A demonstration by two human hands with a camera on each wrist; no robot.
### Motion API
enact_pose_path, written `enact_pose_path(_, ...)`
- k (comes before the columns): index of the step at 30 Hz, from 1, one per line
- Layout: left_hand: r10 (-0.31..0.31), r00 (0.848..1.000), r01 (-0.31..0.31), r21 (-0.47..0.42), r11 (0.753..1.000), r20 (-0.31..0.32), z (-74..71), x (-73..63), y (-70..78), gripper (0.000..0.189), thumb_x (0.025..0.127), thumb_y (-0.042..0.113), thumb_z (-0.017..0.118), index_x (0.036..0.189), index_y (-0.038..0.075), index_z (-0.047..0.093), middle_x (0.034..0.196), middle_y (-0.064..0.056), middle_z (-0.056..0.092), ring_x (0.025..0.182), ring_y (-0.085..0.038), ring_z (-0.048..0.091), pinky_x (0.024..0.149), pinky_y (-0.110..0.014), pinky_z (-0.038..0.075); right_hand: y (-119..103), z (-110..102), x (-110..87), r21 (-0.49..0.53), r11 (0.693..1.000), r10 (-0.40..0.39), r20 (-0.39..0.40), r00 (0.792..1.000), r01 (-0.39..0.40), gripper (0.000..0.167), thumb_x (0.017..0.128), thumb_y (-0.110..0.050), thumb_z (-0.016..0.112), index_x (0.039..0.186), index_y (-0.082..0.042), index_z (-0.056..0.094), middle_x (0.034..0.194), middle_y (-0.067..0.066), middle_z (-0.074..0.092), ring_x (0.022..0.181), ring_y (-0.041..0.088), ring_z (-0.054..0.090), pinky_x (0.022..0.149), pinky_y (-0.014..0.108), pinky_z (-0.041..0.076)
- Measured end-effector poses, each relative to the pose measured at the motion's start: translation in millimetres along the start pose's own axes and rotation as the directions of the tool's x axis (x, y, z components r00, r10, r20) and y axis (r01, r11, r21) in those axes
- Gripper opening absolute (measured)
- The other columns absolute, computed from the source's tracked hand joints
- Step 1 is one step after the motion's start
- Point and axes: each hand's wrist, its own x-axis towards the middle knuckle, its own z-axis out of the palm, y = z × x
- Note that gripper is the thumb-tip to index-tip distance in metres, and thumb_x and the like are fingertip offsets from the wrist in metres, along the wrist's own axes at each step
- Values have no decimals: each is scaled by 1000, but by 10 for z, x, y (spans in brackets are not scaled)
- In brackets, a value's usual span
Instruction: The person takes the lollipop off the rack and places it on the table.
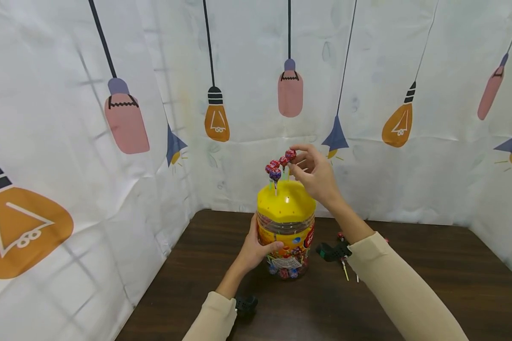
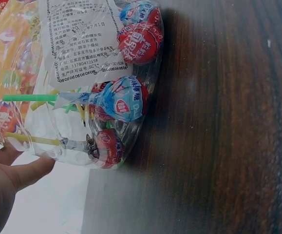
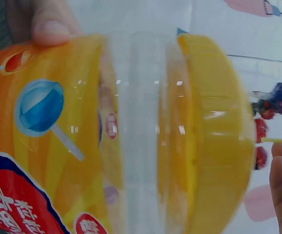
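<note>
A clear plastic jar (image 1: 297,251) with an orange printed wrap and a yellow lid (image 1: 287,203) stands on the table. My left hand (image 1: 254,248) grips the jar's left side, its thumb across the front. Several wrapped lollipops, one of them purple (image 1: 275,174), stick up from the lid, heads upward. Above the lid's back right, my right hand (image 1: 315,173) pinches a red-wrapped lollipop (image 1: 290,154). Its yellow stick (image 3: 275,140) reaches the lid's top in the right wrist view. More lollipops, one with a blue wrapper (image 2: 126,100), lie inside the jar's bottom.
On the dark wooden table (image 1: 431,265), a few loose lollipops (image 1: 345,269) lie right of the jar, partly hidden by the right forearm and the black wrist device (image 1: 333,252). A white curtain (image 1: 247,166) printed with lamps hangs behind and along the sides.
</note>
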Motion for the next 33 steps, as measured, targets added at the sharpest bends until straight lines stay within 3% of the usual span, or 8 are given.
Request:
enact_pose_path(5, 19, 1000, -19, -19, 1000, 9, -6, 6, -14, 102, 89, 43, 79, 160, 44, 6, 153, 1, 43, 133, -22, 52, 114, -51, 45, 5, -111, -49, 53, 998, -16, -15, 1000, 17, 41, 96, -6, 69, 135, -11, 60, 96, 19, 69, 71, 13, 68, 66, 23, 59)
enact_pose_path(8, 16, 1000, -16, -25, 1000, 8, -8, 14, -26, 100, 90, 40, 79, 159, 46, 7, 153, 3, 43, 133, -21, 52, 115, -51, 45, 46, -177, -105, 79, 997, -14, -13, 1000, 15, 40, 96, -4, 68, 135, -9, 60, 95, 23, 68, 70, 10, 68, 66, 24, 60)
enact_pose_path(12, 8, 1000, -8, -23, 1000, 5, -9, 15, -33, 100, 90, 38, 79, 159, 46, 7, 153, 4, 43, 133, -20, 52, 116, -50, 45, 91, -263, -209, 118, 993, 9, -7, 1000, -8, 39, 95, -1, 67, 134, -6, 59, 96, 23, 68, 69, 15, 69, 66, 26, 61)
enact_pose_path(18, 11, 1000, -11, -23, 1000, 8, -1, 13, -28, 98, 91, 37, 79, 159, 45, 8, 152, 4, 43, 133, -20, 52, 116, -51, 44, 161, -373, -373, 177, 983, 52, -18, 999, -48, 38, 95, 1, 66, 132, -5, 60, 97, 10, 66, 69, 24, 68, 63, 26, 60)
enact_pose_path(25, 11, 1000, -11, -26, 1000, 10, 5, 10, -12, 98, 91, 37, 78, 159, 44, 8, 153, 3, 42, 134, -21, 52, 116, -51, 44, 254, -484, -576, 212, 970, 123, -6, 992, -119, 38, 96, 1, 66, 132, -9, 61, 99, 4, 66, 75, 17, 68, 64, 27, 62)
enact_pose_path(33, 24, 1000, -24, -25, 999, 14, 0, 23, -23, 99, 91, 38, 78, 160, 43, 7, 154, 3, 42, 134, -21, 52, 116, -50, 44, 426, -608, -841, 212, 958, 192, 21, 981, -192, 36, 98, -2, 65, 133, -9, 60, 101, 6, 65, 80, 15, 71, 67, 31, 64)
